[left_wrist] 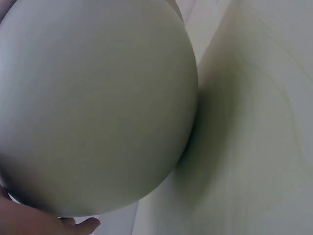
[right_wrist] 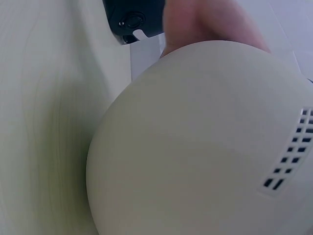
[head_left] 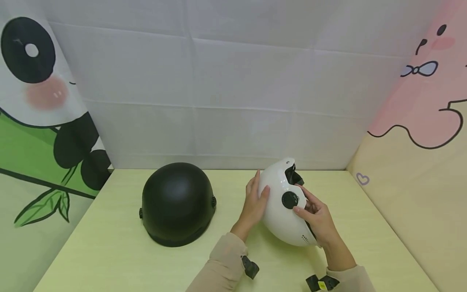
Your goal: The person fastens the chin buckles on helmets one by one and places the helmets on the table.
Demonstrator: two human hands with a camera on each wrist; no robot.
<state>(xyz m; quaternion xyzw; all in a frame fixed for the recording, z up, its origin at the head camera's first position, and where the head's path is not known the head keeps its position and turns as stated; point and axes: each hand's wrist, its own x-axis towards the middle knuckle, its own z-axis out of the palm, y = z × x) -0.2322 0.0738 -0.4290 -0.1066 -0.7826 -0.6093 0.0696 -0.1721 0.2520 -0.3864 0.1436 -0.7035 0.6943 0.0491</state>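
A glossy white helmet point(head_left: 277, 207) with a round black side disc point(head_left: 290, 200) is tilted on its side, its opening turned to the right. My left hand point(head_left: 253, 207) rests against its left side, fingers and thumb spread nearly straight along the shell. With my right hand point(head_left: 321, 221) I grip the rim: the thumb lies on the outer shell by the disc, the other fingers reach into the opening, partly hidden. In the left wrist view the helmet shell point(left_wrist: 107, 107) sits close over the table. Small vent slots point(right_wrist: 291, 152) mark the shell in the right wrist view.
A matte black helmet point(head_left: 177, 202) stands dome up on the pale wooden table point(head_left: 109, 251), left of the white one. A white sheet point(head_left: 233, 81) hangs behind the table. Cartoon-printed cloth panels point(head_left: 408, 174) flank both sides.
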